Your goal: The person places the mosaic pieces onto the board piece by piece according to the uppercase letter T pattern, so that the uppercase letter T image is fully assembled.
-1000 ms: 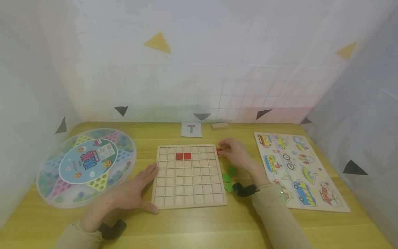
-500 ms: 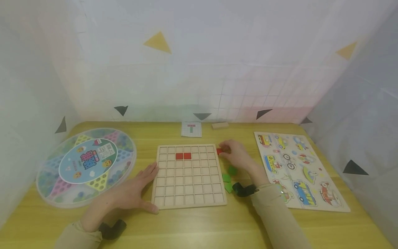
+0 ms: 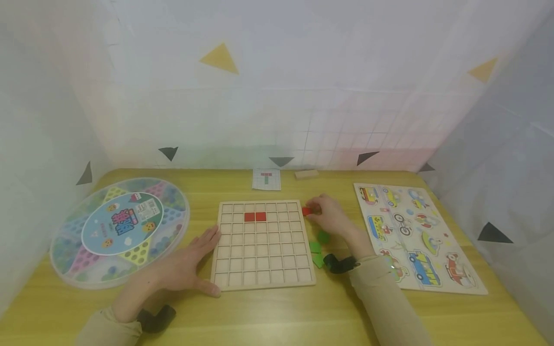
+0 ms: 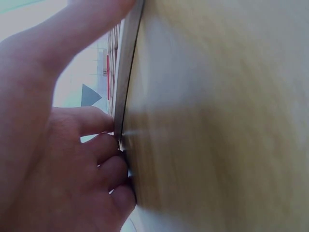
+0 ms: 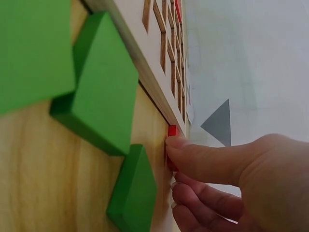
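A square wooden grid board (image 3: 261,250) lies on the table, with two red tiles (image 3: 255,217) side by side in its second row from the back. My left hand (image 3: 183,266) rests against the board's left side, fingertips at the edge and thumb at the near left corner. Beyond the board's right edge, my right hand (image 3: 331,216) pinches a red square tile (image 5: 172,149) low at the table, thumb on its near face. Several green tiles (image 5: 104,87) lie loose between the board and my right wrist.
Behind the board lie a small pattern card (image 3: 266,179) with a red and green T and a short wooden block (image 3: 306,174). A round Chinese checkers set (image 3: 123,223) is on the left, a vehicle picture puzzle (image 3: 415,235) on the right. Fabric walls enclose the table.
My right hand has shifted slightly to the right, and more of the red tile shows at its fingertips. The left hand and the board stay where they were.
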A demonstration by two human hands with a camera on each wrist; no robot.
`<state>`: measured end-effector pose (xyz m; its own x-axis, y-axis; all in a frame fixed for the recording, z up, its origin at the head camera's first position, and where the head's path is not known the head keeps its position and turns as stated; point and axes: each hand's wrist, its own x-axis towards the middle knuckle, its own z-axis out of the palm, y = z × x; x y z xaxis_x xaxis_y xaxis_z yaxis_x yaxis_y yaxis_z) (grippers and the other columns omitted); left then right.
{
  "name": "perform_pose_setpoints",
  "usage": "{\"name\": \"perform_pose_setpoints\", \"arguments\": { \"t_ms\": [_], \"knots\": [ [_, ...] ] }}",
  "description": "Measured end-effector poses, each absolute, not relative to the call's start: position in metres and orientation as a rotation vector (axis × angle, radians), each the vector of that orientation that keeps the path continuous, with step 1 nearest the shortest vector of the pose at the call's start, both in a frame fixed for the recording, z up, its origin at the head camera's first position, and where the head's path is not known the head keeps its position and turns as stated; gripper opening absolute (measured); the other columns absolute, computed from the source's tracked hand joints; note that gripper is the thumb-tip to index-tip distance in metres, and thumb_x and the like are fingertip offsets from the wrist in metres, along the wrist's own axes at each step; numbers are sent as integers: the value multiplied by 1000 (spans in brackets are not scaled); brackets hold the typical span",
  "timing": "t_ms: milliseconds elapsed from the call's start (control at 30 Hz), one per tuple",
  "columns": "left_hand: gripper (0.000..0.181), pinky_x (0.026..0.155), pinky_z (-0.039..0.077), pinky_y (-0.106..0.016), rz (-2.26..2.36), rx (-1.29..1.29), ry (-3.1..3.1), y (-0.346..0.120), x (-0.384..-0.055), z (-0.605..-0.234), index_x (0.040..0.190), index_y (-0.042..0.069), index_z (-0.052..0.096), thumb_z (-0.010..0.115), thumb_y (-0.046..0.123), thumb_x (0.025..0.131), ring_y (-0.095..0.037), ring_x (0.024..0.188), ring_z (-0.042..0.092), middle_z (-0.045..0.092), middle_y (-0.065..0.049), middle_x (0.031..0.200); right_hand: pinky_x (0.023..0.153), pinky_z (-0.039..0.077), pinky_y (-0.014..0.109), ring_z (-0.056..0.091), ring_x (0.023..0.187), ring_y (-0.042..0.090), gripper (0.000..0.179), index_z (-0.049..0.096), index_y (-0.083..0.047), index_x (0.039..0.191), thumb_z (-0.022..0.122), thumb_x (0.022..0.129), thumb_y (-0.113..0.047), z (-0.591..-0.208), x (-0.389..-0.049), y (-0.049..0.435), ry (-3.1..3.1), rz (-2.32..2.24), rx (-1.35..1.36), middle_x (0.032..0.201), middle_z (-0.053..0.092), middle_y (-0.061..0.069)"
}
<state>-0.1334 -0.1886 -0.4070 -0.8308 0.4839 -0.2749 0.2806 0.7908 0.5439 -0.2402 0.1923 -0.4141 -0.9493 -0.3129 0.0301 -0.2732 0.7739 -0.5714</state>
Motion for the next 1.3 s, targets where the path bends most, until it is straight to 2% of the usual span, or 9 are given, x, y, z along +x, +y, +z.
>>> {"name": "perform_pose_setpoints", "arguments": {
  "t_ms": [300, 633, 1000, 1300],
  "knots": [
    [131, 120, 16, -64, 689, 579, 2576, -189, -135, -409, 161, 12, 11, 79, 69, 65, -49, 150, 8, -3, -11, 169, 89, 52, 47, 60, 99, 30, 32, 67, 3, 120, 72, 90, -9, -416, -242, 194, 2914, -878, -455, 106, 61, 16],
    [130, 120, 17, -63, 684, 589, 2579, -190, -135, -409, 161, 11, 11, 78, 70, 66, -48, 150, 8, -3, -12, 169, 85, 51, 42, 57, 94, 26, 28, 70, -1, 116, 73, 91, -12, -419, -244, 192, 2915, -862, -448, 103, 62, 12],
    [130, 120, 17, -63, 694, 595, 2574, -189, -133, -406, 161, 10, 12, 79, 69, 67, -47, 151, 7, -3, -11, 169, 89, 51, 43, 58, 98, 27, 27, 70, -2, 116, 73, 91, -13, -419, -242, 193, 2897, -872, -397, 105, 61, 11],
    [130, 120, 16, -63, 698, 590, 2574, -189, -134, -407, 162, 12, 11, 79, 69, 67, -47, 151, 6, -3, -11, 169, 86, 51, 42, 58, 94, 27, 21, 72, -1, 108, 73, 90, -10, -420, -244, 193, 2907, -886, -412, 100, 61, 12]
  ]
}}
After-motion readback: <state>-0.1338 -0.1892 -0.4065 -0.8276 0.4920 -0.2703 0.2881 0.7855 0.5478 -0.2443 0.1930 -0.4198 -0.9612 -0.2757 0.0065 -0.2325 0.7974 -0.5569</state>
